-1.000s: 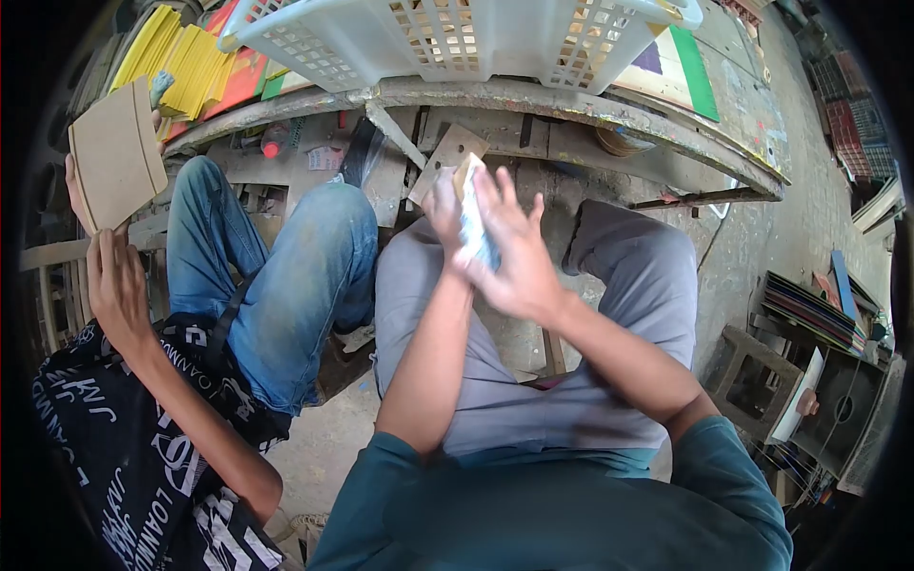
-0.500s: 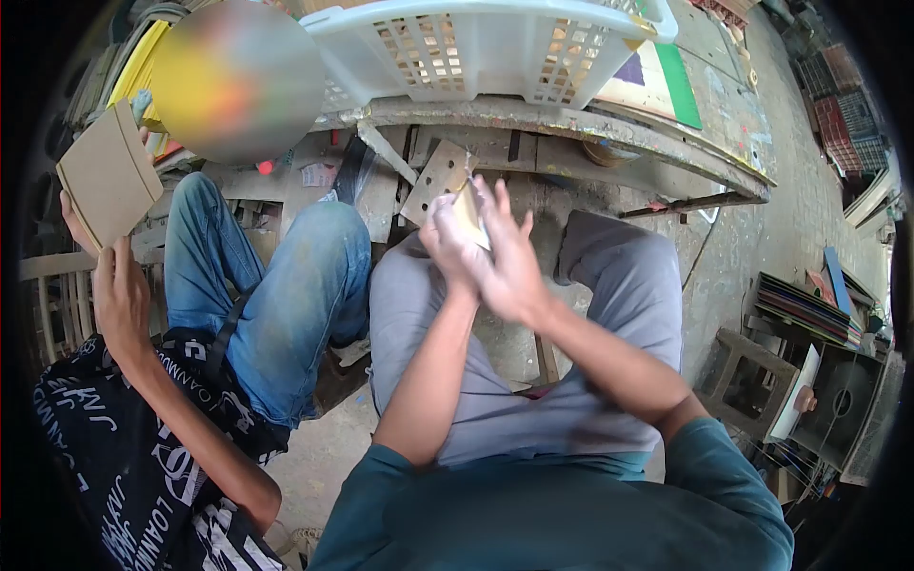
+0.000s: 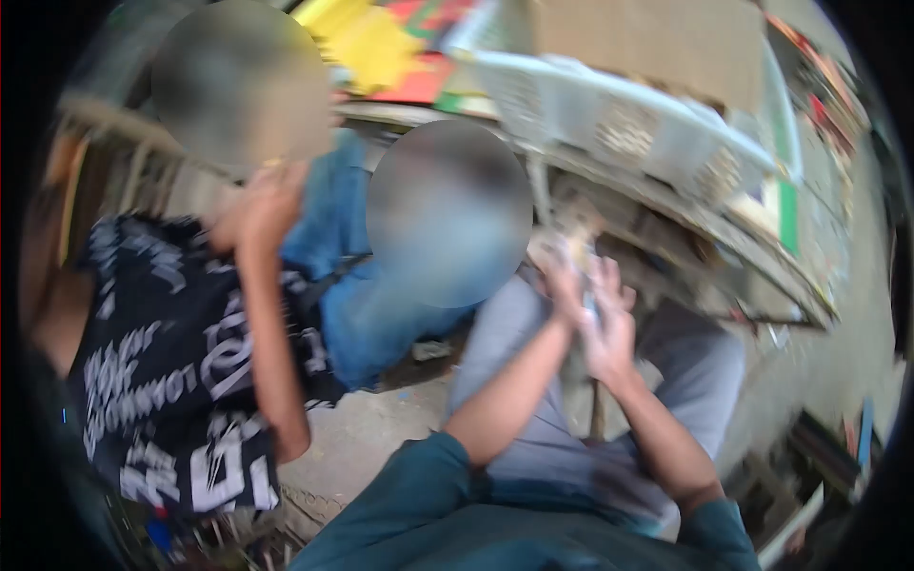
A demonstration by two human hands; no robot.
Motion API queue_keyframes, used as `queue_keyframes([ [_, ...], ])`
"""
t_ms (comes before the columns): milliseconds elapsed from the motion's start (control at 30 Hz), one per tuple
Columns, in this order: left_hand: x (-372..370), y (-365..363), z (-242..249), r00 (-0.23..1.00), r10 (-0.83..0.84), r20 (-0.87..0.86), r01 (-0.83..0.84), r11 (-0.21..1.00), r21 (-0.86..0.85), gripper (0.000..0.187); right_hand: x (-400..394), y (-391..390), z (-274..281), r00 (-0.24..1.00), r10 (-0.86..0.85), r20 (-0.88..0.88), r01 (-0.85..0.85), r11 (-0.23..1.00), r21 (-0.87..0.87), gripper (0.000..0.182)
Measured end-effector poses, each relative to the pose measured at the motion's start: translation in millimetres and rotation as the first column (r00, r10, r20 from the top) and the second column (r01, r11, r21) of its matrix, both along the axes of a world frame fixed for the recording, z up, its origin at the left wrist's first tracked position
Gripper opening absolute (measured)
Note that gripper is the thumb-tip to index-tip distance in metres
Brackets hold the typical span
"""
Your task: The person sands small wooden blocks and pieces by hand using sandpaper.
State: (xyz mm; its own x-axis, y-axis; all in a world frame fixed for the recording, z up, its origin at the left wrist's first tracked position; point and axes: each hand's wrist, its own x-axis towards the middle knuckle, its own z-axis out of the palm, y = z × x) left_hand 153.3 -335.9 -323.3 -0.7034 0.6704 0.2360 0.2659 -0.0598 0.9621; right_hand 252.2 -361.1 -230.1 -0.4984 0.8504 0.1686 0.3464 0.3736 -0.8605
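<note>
My left hand (image 3: 560, 276) and my right hand (image 3: 609, 328) are close together above my knees, both smeared by motion and whitish as if dusted. A small pale, yellowish piece (image 3: 578, 251) shows between them at the fingertips, too blurred to name. The left fingers are bent around it. My right hand faces it from the other side, its fingers stretched out and slightly apart. Just beyond the fingers is a light wooden board (image 3: 581, 211), below the bench edge.
A co-worker in a black printed shirt (image 3: 181, 381) and jeans sits close at my left, hands raised. A white plastic basket (image 3: 562, 90) holding a cardboard sheet stands on the worn bench (image 3: 685, 224) ahead. Yellow sheets (image 3: 367, 48) lie at its left; stacked boards (image 3: 824, 447) are at right.
The view has swung left, so my hands and the basket appear further right. My hands have parted slightly. The brown board the co-worker held up no longer shows.
</note>
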Motion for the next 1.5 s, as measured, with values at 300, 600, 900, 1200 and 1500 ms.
queue_keyframes([
  [300, 25.9, -7.6, 24.6, 0.909, 0.085, 0.408, -0.061, 0.996, -0.07, 0.039, 24.6, -10.3, -0.1, 0.999, -0.025, 0.048, 0.03, 0.995, -0.094, 0.052],
  [600, 56.1, -25.7, 58.0, 0.992, -0.109, -0.062, 0.102, 0.988, -0.116, 0.024, 34.7, -4.4, -2.7, 0.904, -0.305, -0.301, 0.188, 0.913, -0.362, 0.032],
  [900, 61.6, -58.1, 4.9, 0.924, 0.179, 0.338, -0.071, 0.948, -0.309, 0.038, 48.2, -37.4, -7.0, 0.919, -0.225, -0.323, 0.059, 0.89, -0.453, 0.044],
  [1200, 89.0, -58.9, 1.2, 0.951, 0.106, 0.291, -0.031, 0.967, -0.251, 0.035, 51.4, -35.1, -29.5, 0.946, -0.246, -0.21, 0.084, 0.814, -0.575, 0.05],
  [1500, 83.6, -60.4, 25.1, 0.943, 0.079, 0.325, 0.045, 0.933, -0.358, 0.038, 49.2, -38.7, -28.4, 0.941, -0.304, -0.149, 0.173, 0.81, -0.56, 0.047],
])
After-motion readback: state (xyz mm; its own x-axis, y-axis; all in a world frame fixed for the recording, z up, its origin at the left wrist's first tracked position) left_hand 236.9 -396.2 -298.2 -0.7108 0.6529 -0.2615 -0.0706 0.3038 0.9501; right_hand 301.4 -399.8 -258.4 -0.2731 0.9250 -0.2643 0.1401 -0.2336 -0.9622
